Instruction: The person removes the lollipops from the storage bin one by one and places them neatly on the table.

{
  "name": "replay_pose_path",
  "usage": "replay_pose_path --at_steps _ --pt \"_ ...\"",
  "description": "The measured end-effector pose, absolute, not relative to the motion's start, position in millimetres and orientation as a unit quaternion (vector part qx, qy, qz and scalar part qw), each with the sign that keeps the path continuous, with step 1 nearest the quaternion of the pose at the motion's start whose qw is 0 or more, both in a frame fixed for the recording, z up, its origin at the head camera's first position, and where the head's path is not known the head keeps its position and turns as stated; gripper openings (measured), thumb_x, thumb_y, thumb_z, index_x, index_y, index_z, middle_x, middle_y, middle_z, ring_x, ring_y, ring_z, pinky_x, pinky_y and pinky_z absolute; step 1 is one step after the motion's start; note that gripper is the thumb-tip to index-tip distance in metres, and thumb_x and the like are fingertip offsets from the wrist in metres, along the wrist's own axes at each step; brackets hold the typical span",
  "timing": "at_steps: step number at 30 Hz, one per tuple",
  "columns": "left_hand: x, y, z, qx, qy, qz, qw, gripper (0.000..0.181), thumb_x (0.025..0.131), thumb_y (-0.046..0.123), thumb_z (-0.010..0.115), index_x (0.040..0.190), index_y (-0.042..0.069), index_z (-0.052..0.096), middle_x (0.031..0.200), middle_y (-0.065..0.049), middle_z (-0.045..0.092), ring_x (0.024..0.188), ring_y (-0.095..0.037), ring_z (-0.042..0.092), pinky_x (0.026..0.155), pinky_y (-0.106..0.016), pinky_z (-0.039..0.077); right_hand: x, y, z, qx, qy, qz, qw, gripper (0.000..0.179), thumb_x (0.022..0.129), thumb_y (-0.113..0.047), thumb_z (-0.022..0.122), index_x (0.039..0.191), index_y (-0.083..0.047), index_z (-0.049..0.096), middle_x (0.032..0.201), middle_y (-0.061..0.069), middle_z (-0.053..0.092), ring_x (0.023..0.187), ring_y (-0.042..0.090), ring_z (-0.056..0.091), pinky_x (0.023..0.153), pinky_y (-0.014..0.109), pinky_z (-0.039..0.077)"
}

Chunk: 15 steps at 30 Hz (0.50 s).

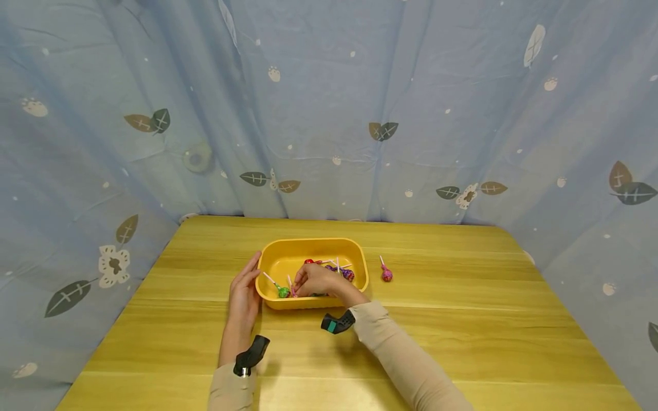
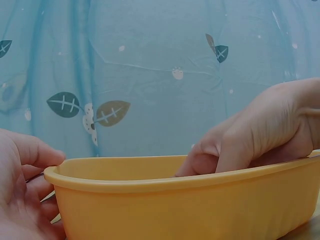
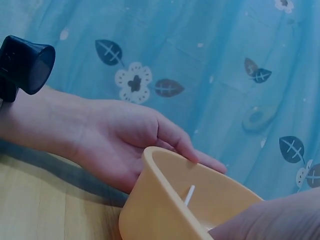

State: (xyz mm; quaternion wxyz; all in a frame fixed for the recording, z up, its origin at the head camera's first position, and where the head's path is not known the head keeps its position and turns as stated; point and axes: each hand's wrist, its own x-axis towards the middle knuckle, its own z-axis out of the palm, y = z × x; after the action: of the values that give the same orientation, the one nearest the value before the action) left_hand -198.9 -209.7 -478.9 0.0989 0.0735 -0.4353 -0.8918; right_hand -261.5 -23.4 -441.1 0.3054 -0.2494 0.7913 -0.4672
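A yellow plastic basin (image 1: 309, 303) stands on the table with several wrapped lollipops in it. My left hand (image 1: 244, 298) rests against the basin's left end, fingers along the outside and a fingertip on the rim (image 2: 75, 181). My right hand (image 1: 320, 279) reaches down inside, pinching a pink lollipop (image 1: 293, 293) whose white stick points up. A green lollipop (image 1: 283, 292) lies just left of those fingertips. Farther back are a red lollipop (image 1: 309, 261) and a purple one (image 1: 348, 275). In the left wrist view the basin wall hides the right fingertips.
One pink lollipop (image 1: 386, 275) lies on the wooden table (image 1: 462, 319) to the right of the basin. A blue patterned curtain (image 1: 329, 114) hangs behind the table and along both sides. Each wrist wears a black camera mount (image 1: 251, 356).
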Motion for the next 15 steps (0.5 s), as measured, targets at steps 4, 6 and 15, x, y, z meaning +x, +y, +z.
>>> replay_pose_path --at_steps 4,6,15 --pt "-199.1 -209.9 -479.3 0.074 -0.436 -0.891 0.100 0.046 0.102 -0.001 0.038 0.148 0.003 0.039 0.154 -0.005 0.033 0.139 -0.010 0.030 0.113 -0.028 0.024 -260.9 -23.9 -441.2 -0.252 0.791 -0.468 0.302 0.019 0.083 0.012 0.064 0.100 0.007 0.057 0.086 0.009 0.061 0.078 0.017 0.062 0.068 0.026 0.053" --pt "-199.0 -210.1 -479.4 0.073 -0.438 -0.890 0.099 0.046 0.102 0.000 0.038 0.148 0.003 0.039 0.155 -0.005 0.033 0.139 -0.010 0.030 0.113 -0.028 0.023 -260.7 -24.0 -441.6 -0.251 0.794 -0.465 0.300 0.020 0.083 0.012 0.065 0.101 0.007 0.057 0.086 0.009 0.062 0.078 0.017 0.062 0.069 0.026 0.054" --pt "-197.6 -210.9 -479.1 0.065 -0.437 -0.892 0.094 0.047 0.102 0.000 0.037 0.149 0.002 0.035 0.156 -0.005 0.030 0.140 -0.012 0.028 0.114 -0.030 0.022 -260.4 -23.8 -444.2 -0.247 0.796 -0.466 0.298 0.025 0.084 0.007 0.067 0.108 0.002 0.060 0.089 0.009 0.066 0.080 0.018 0.063 0.069 0.028 0.053"
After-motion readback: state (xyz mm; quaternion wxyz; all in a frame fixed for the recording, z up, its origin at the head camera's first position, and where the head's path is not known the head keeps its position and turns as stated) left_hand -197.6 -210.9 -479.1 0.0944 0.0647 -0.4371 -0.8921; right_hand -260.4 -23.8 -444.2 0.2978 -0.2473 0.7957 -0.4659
